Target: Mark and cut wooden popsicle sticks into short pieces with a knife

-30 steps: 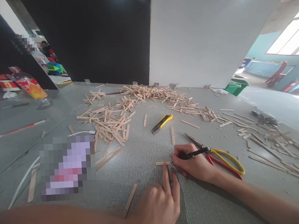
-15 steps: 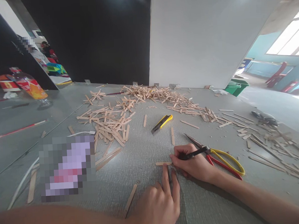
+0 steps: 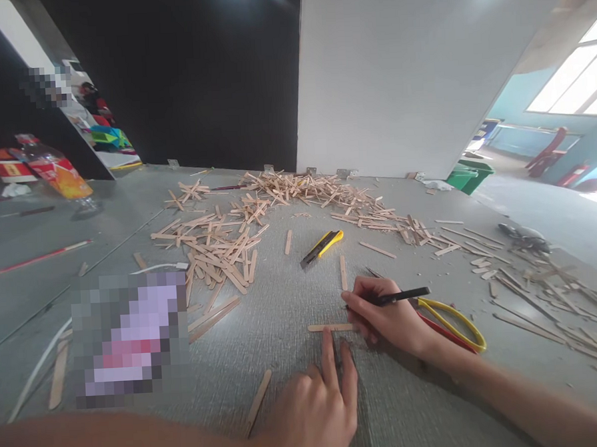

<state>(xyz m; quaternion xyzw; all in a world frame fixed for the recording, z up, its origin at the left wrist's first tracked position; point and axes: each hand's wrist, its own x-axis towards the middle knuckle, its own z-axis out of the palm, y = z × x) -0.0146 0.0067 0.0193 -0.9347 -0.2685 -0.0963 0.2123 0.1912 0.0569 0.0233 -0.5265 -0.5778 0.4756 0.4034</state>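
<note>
A wooden craft stick (image 3: 318, 328) lies flat on the grey table, its right end partly hidden by my right hand. My left hand (image 3: 312, 399) has its index and middle fingers stretched out, the index fingertip resting on that stick. My right hand (image 3: 390, 312) is closed around a black pen (image 3: 407, 294), whose tip is just above the stick. Thin dark marks show on the stick's surface. Behind my right hand lie pliers with red and yellow handles (image 3: 453, 319), their jaws mostly hidden. Another craft stick (image 3: 344, 273) lies just beyond my right hand.
A yellow box cutter (image 3: 322, 249) lies ahead. Heaps of craft sticks (image 3: 214, 248) spread across the back, with split pieces (image 3: 527, 291) at right. A blurred-out purple object (image 3: 144, 325), a white cable (image 3: 41, 377) and a drink bottle (image 3: 58, 173) are at left. Black and white panels (image 3: 395, 78) stand behind.
My right hand has shifted slightly right and up with the pen, which now tilts less steeply. More of the stick shows. My left hand stays on the stick.
</note>
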